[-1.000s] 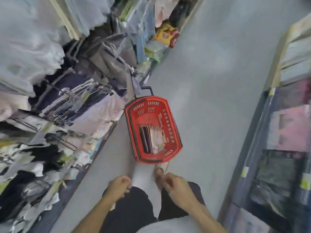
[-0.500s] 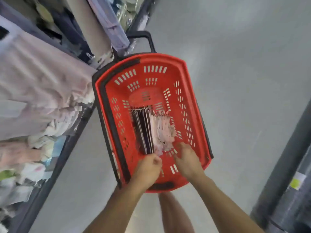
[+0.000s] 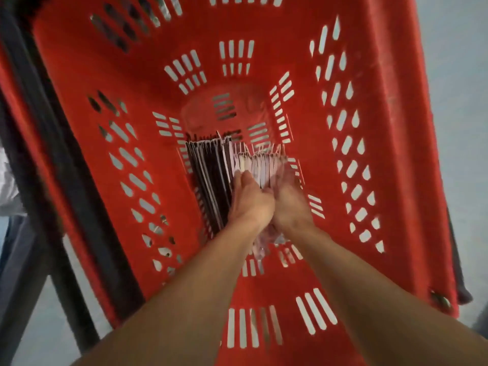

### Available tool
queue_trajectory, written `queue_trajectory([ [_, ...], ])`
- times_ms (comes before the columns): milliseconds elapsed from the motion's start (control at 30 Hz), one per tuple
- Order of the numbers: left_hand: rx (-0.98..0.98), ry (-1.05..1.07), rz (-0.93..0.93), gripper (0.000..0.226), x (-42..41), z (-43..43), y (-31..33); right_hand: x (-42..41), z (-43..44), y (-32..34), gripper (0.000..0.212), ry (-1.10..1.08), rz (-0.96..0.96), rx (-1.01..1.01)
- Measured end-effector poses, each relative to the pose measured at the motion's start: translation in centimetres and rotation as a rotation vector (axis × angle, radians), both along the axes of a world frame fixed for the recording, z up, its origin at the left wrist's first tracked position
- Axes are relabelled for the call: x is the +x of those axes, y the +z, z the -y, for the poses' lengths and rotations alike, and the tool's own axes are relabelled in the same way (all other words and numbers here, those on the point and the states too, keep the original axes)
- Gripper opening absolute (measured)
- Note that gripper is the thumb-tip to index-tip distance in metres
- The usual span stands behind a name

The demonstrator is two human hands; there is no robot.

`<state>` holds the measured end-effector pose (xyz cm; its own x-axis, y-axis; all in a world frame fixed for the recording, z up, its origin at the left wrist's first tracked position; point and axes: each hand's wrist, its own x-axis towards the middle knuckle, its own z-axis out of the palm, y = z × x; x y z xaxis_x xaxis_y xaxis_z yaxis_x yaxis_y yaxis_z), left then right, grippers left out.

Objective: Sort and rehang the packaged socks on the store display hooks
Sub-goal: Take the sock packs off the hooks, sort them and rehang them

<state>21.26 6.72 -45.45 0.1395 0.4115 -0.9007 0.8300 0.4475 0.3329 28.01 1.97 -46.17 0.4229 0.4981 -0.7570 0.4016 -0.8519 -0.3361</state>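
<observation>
Half a second ago the whole red basket point(image 3: 290, 48) showed, with its handle and the clothes racks beside it. Now the view has dropped in close and the basket fills nearly the whole picture, with only a strip of grey floor point(image 3: 462, 75) along the right and the black rim point(image 3: 60, 165) down the left. The hands have moved too: they were apart at the near end of the packs, and now they lie side by side, touching, farther in over the pale bundle. The left hand point(image 3: 250, 202) has its fingers point(image 3: 241, 177) fairly straight, slid down the gap between the dark packs point(image 3: 208, 180) and the pale pink packs point(image 3: 264, 165) and pressed against the pale bundle's left face. The right hand point(image 3: 290, 204) lies over the right side of the same bundle; its fingers are smeared by motion, so I cannot tell how far they curl or whether they grip. Any print on the packaging is too blurred to read. The sock packs stand on edge on the basket floor, side by side like files, dark ones left and pale ones right, touching. Their long edges run along the basket's length, and thin white tips show at their far ends.
</observation>
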Motion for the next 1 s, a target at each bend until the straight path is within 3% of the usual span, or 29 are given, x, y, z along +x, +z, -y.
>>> queue_trajectory([
  [167,0.086,0.193,0.015,0.087,1.1,1.6,-1.2,0.3,0.2,-1.3,0.055,-0.043,-0.050,-0.067],
  [267,0.030,0.298,-0.019,0.091,1.5,1.0,-1.8,0.5,0.0,-2.2,0.062,-0.030,-0.049,-0.096],
  [433,-0.140,0.446,-0.096,0.041,0.9,-1.6,-1.9,0.2,-1.2,-3.0,0.084,-0.133,-0.106,-0.116],
  [567,-0.174,0.468,-0.053,0.045,1.0,-2.0,-2.1,-0.6,-1.2,-3.3,0.104,-0.169,-0.043,-0.175],
  [767,-0.253,0.518,-0.050,0.055,0.1,-1.7,-1.5,-1.1,-2.4,-4.5,0.099,-0.218,0.058,-0.253],
  [867,-0.254,0.482,-0.022,0.047,-0.5,-1.6,-1.1,-1.0,-2.4,-5.0,0.088,-0.192,0.161,-0.221],
  [1000,-0.179,0.406,0.041,0.037,-1.6,-2.0,0.6,-0.7,-2.3,-3.0,0.081,-0.182,0.160,-0.104],
])
